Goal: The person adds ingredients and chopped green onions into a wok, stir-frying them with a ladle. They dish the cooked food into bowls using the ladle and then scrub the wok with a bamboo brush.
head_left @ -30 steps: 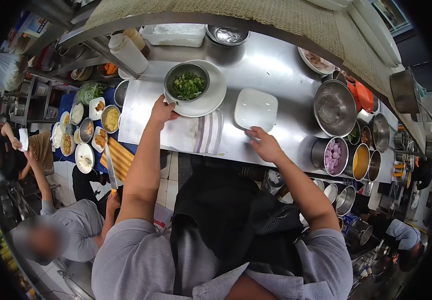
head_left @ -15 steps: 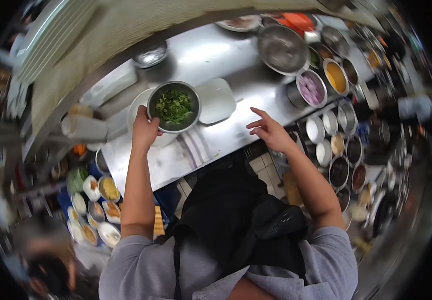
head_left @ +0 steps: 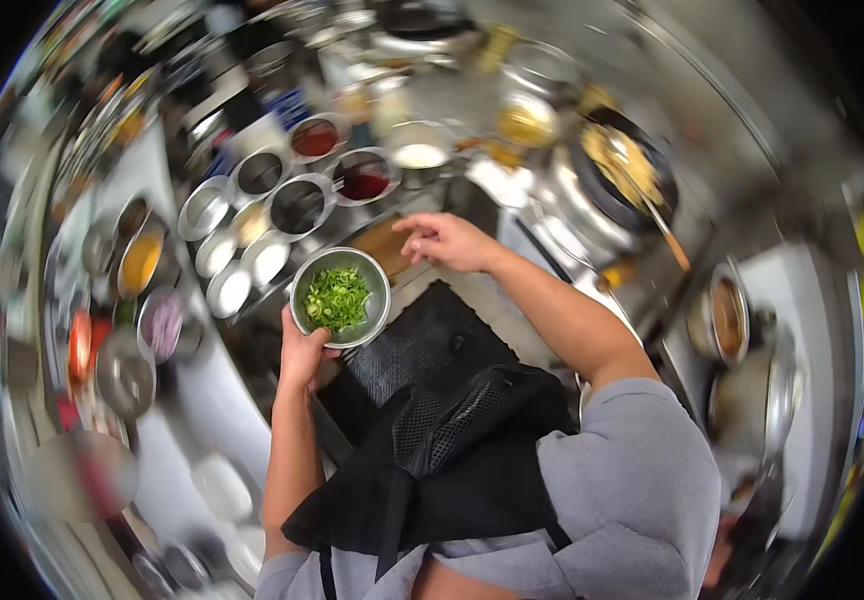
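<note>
My left hand (head_left: 304,358) grips a metal bowl (head_left: 379,312) by its near-left rim, thumb over the edge. Chopped green onions (head_left: 336,297) lie in the bowl, which is held up in front of my body. My right hand (head_left: 448,242) is stretched out to the right of the bowl and above it in view, apart from it. Its fingers are loosely extended, and it holds nothing. A brown wooden surface (head_left: 384,246) shows just behind its fingertips.
Beyond the bowl stand several metal containers of sauces and seasonings, one with dark red sauce (head_left: 364,182). A black wok (head_left: 664,190) holds yellowish food and a wooden-handled utensil (head_left: 674,246). At left, a steel counter (head_left: 184,410) bears a tub of purple pieces (head_left: 161,322).
I have turned to the right, away from the steel counter. The bowl has come off the counter in my left hand. My right hand now reaches toward the seasoning containers' side.
</note>
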`<state>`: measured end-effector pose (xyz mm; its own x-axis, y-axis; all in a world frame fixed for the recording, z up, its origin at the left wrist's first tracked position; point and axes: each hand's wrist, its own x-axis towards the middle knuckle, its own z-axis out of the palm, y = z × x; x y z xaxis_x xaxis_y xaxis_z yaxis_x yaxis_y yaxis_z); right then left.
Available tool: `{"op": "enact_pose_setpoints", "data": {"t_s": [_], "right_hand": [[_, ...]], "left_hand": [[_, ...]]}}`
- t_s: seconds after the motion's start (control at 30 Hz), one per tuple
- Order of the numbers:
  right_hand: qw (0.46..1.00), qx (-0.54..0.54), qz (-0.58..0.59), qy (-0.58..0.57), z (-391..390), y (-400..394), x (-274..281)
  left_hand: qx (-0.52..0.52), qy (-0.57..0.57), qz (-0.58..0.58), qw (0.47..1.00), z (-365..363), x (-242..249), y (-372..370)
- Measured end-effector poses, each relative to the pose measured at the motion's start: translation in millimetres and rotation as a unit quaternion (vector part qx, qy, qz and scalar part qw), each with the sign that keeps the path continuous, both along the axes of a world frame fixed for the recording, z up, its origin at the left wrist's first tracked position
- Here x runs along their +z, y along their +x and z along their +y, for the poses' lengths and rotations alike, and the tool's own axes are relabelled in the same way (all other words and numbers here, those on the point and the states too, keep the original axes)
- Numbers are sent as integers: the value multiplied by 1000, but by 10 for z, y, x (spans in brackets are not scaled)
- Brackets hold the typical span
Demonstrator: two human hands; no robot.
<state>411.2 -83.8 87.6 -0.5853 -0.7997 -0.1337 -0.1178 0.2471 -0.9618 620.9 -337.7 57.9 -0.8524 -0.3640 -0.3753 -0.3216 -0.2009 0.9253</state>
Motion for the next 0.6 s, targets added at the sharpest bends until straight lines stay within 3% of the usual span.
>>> {"op": "enact_pose_setpoints", "data": {"t_s": [0.03,0.13,0.2,0.23,0.27,0.3,0.4,0.47,0.5,0.53,0.57,0.6], "right_hand": [[999,-45,-18,-25,277,-253,118],[952,-285,111,-19,1681,-564,223],[862,-440,242,72,2706,-618,379],[800,-491,277,208,3161,-613,460],[715,-501,350,341,3679,-714,407],[669,-514,345,411,4070,-797,308],[622,-423,228,618,4838,-953,14],[660,-385,132,631,5052,-1010,-51],[667,-452,119,580,5238,-1064,-211],[731,-515,30,447,5501,-1087,-530],[771,-559,-60,299,5697,-1064,-852],[781,-584,-164,148,5710,-961,-1027]], "left_hand": [[-57,48,-28,997,130,114,-413],[-185,96,1,978,862,125,-1273],[-245,128,15,961,1444,87,-1903],[-266,98,23,959,1799,313,-2156],[-263,112,33,958,2137,380,-2440],[-272,95,48,956,2429,402,-2742],[-292,80,120,945,3376,566,-3564],[-307,-5,201,930,3922,539,-4146],[-282,-131,268,912,4219,570,-4372],[-201,-409,400,795,4429,277,-4773],[-242,-394,319,827,4688,627,-4778],[-237,-424,290,824,4924,714,-4907]]}}
